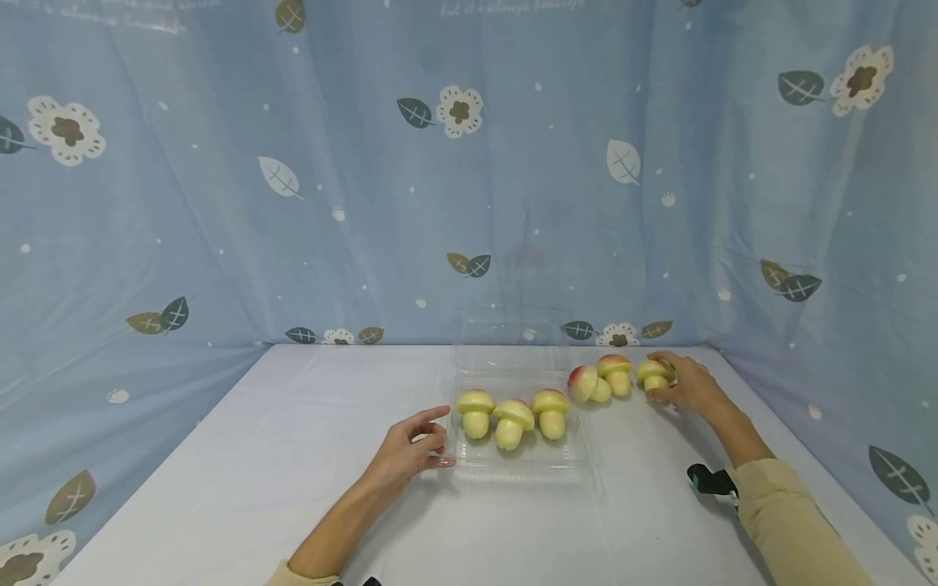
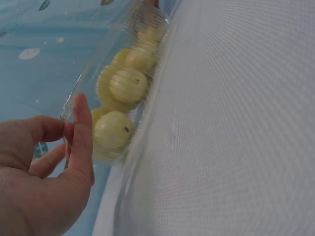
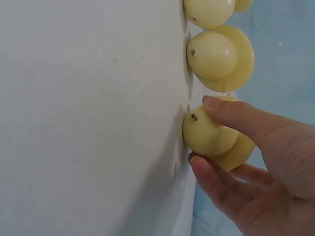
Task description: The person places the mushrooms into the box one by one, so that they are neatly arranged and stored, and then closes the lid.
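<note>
Near the table's back right, my right hand (image 1: 692,387) grips a yellow-green toy mushroom (image 3: 209,132) between thumb and fingers. The mushroom stands stem-forward at the tabletop, with a small dark dot on its stem end. My left hand (image 1: 410,448) is at the left side of a clear plastic box (image 1: 513,465), thumb and index finger spread apart, fingertips at its edge. Three toy mushrooms sit in a row inside this box: a left one (image 1: 476,413), a middle one (image 1: 512,423) and a right one (image 1: 551,413). The box's clear lid (image 1: 506,338) stands raised behind it.
Two more toy mushrooms with reddish caps lie between the box and my right hand, one tipped sideways (image 1: 585,384) and one upright (image 1: 615,374). A dark strapped device (image 1: 709,480) shows by the right sleeve. A blue patterned curtain (image 1: 469,179) borders the white table (image 1: 330,391).
</note>
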A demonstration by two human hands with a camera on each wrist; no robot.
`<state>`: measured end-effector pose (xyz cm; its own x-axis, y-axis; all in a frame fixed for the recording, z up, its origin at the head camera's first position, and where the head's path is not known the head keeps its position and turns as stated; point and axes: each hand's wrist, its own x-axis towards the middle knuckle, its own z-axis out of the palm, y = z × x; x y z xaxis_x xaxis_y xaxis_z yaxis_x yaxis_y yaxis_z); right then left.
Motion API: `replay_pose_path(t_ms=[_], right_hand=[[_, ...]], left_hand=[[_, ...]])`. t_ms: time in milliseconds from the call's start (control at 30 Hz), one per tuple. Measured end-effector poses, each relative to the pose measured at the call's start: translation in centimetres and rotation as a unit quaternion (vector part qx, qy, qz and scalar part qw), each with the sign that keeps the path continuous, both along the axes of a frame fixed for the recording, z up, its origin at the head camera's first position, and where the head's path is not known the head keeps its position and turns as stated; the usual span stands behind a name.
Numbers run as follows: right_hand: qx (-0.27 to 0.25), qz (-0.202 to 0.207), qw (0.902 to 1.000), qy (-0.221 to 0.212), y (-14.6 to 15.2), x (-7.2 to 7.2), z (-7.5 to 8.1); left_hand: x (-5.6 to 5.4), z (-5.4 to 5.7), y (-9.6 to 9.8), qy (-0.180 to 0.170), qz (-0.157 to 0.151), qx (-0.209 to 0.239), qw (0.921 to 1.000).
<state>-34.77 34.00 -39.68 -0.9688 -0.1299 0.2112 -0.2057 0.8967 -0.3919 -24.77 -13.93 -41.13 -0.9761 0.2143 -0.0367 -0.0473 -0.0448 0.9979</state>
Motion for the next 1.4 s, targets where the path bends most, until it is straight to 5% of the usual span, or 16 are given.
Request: replay_pose_path(t_ms=[433, 800, 1033, 1400], right_hand=[[0.002, 0.012, 0.9996, -0.024, 0.0, 1.5, -0.1], [-0.012, 0.025, 0.9992, -0.029, 0.3, 1.4, 0.0], [0.003, 0.07, 0.9967, 0.041, -0.1, 1.6, 1.7], [-0.016, 0.078, 0.9946, 0.067, -2.7, 2.7, 4.7]], left_hand=[[-0.2, 0.1, 0.2, 0.0, -0.002, -0.005, 1.0], [-0.2, -0.1, 0.2, 0.009, -0.007, -0.005, 0.9999], [-0.1, -0.2, 0.0, 0.006, -0.005, -0.003, 1.0], [0.0, -0.1, 0.1, 0.001, 0.001, 0.001, 1.0]])
